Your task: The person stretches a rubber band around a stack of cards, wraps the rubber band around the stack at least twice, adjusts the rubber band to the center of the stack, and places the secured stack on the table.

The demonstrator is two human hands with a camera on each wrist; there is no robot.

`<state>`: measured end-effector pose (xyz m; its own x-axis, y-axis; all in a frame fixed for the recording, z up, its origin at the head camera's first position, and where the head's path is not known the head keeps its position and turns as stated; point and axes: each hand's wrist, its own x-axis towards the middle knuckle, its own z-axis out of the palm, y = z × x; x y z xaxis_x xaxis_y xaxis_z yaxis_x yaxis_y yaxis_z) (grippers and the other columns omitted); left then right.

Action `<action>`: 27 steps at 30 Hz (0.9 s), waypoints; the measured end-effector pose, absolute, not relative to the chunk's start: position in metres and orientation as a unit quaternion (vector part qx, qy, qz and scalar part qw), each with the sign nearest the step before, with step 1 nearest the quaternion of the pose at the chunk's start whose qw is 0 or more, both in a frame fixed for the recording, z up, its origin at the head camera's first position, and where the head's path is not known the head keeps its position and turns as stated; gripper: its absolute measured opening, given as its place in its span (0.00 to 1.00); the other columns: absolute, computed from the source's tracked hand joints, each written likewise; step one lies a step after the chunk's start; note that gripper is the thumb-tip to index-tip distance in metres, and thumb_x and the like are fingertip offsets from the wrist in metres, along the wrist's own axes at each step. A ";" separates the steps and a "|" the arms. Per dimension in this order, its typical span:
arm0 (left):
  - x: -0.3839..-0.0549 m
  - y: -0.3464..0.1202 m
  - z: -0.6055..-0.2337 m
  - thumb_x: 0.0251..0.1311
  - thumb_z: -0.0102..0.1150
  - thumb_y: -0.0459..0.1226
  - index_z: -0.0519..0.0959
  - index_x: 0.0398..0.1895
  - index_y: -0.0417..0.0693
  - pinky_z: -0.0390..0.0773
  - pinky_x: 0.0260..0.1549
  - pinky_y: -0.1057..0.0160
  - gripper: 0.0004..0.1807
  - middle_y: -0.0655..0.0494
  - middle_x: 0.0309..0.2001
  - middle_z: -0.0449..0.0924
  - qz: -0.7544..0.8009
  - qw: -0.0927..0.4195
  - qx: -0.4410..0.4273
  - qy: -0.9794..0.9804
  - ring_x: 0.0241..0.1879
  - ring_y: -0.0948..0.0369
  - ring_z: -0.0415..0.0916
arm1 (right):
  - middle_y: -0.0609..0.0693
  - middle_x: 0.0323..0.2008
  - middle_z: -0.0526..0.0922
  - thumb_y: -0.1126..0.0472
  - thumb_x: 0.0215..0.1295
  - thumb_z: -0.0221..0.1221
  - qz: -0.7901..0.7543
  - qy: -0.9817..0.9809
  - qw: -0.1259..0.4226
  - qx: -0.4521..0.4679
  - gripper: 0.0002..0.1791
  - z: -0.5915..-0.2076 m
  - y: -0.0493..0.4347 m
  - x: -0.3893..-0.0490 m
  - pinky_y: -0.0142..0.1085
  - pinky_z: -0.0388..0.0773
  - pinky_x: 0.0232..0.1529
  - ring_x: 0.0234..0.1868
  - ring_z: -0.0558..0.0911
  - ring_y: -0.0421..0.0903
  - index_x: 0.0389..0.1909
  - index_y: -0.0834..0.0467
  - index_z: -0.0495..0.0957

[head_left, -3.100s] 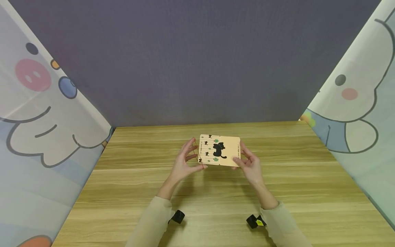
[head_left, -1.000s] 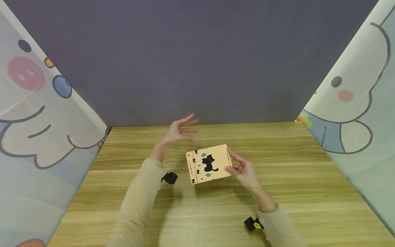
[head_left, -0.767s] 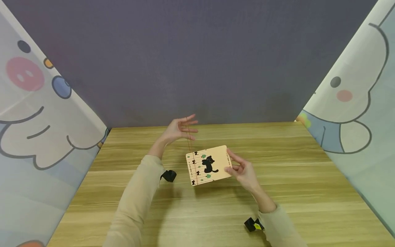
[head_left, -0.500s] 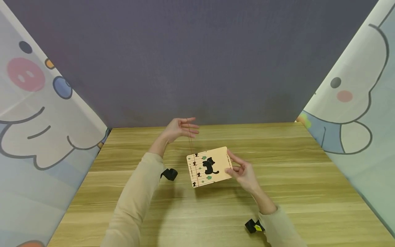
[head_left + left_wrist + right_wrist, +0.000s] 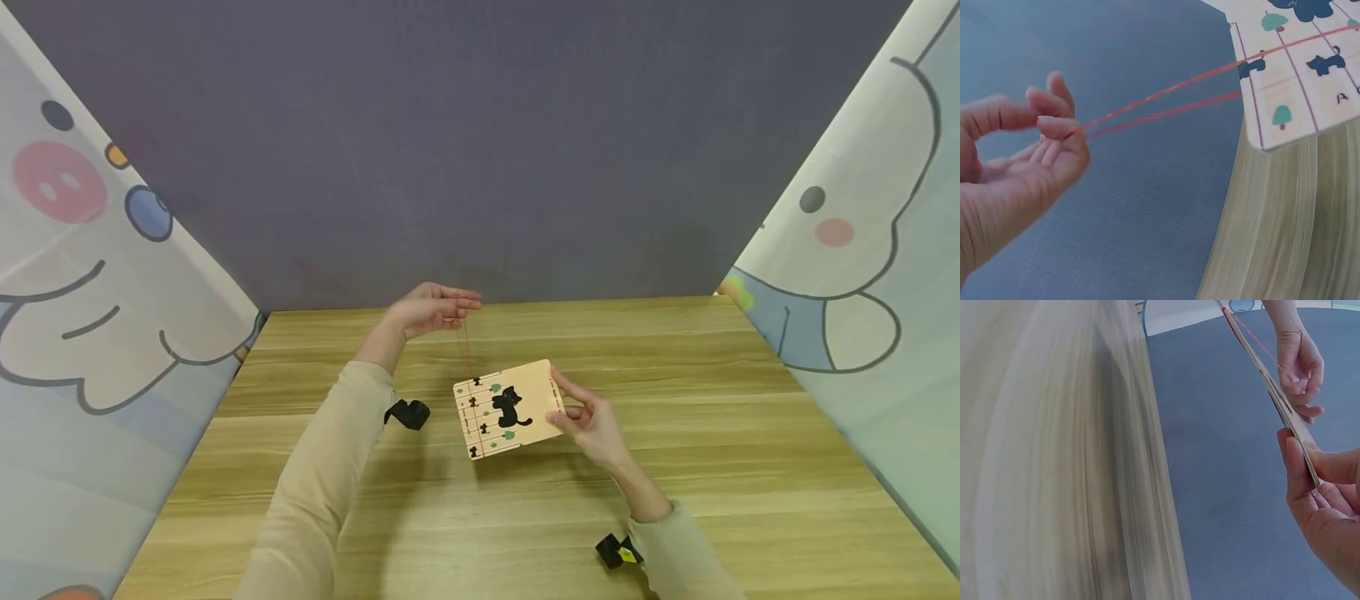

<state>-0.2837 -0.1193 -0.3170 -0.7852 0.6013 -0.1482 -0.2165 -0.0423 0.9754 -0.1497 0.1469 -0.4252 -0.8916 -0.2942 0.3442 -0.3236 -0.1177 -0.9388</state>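
A cream notebook (image 5: 508,408) with a black cat, small dogs and green trees on it is held tilted above the table. My right hand (image 5: 596,425) pinches its right edge, thumb on the front and fingers behind; the right wrist view shows the notebook (image 5: 1270,387) edge-on as a thin stack of layers. A thin red elastic band (image 5: 1154,114) runs around the notebook near its left edge. Up and to the left, my left hand (image 5: 433,309) holds the band's far end with curled fingers, drawing it out in two taut strands, seen best in the left wrist view.
The wood-grain table (image 5: 712,433) lies beneath both hands. A dark grey panel (image 5: 487,150) rises behind its far edge, close to my left hand. Cartoon-printed curtains (image 5: 840,275) flank both sides. Black wrist-worn pieces (image 5: 618,551) hang by the sleeves.
The left hand has moved up and left from the notebook's edge, stretching the band; its spread fingers have since drawn together. The notebook has come down slightly left and tilted, still in the right hand.
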 end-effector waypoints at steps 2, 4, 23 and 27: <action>-0.283 -0.119 -0.317 0.61 0.40 0.23 0.61 0.56 0.25 0.72 0.31 0.66 0.19 0.49 0.41 0.74 0.710 0.295 0.153 0.621 0.31 0.64 0.72 | 0.72 0.47 0.63 0.84 0.49 0.53 0.709 -0.665 0.012 0.233 0.35 -0.425 0.147 -0.150 0.36 0.77 0.38 0.40 0.79 0.49 0.60 0.72 0.55; -0.282 -0.119 -0.317 0.60 0.40 0.23 0.65 0.49 0.29 0.71 0.31 0.66 0.13 0.54 0.35 0.74 0.716 0.301 0.150 0.612 0.31 0.64 0.71 | 0.72 0.47 0.64 0.84 0.49 0.53 0.707 -0.668 0.013 0.232 0.35 -0.426 0.147 -0.150 0.35 0.77 0.37 0.39 0.79 0.50 0.61 0.72 0.55; -0.287 -0.116 -0.316 0.67 0.31 0.29 0.56 0.62 0.30 0.74 0.25 0.66 0.21 0.49 0.25 0.72 0.694 0.361 0.123 0.611 0.23 0.61 0.71 | 0.74 0.44 0.64 0.85 0.48 0.53 0.715 -0.660 0.009 0.230 0.35 -0.430 0.147 -0.149 0.38 0.77 0.37 0.38 0.80 0.51 0.60 0.73 0.54; -0.286 -0.116 -0.317 0.67 0.36 0.30 0.61 0.61 0.35 0.73 0.22 0.67 0.20 0.46 0.28 0.73 0.671 0.339 0.120 0.649 0.20 0.63 0.69 | 0.74 0.44 0.64 0.85 0.48 0.52 0.716 -0.658 0.012 0.234 0.35 -0.430 0.147 -0.149 0.38 0.77 0.37 0.38 0.80 0.49 0.60 0.74 0.54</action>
<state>-0.2861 -0.1162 -0.3175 -0.7418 0.6100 -0.2786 -0.2993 0.0707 0.9515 -0.1488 0.1472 -0.4297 -0.8904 -0.2912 0.3499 -0.3244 -0.1333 -0.9365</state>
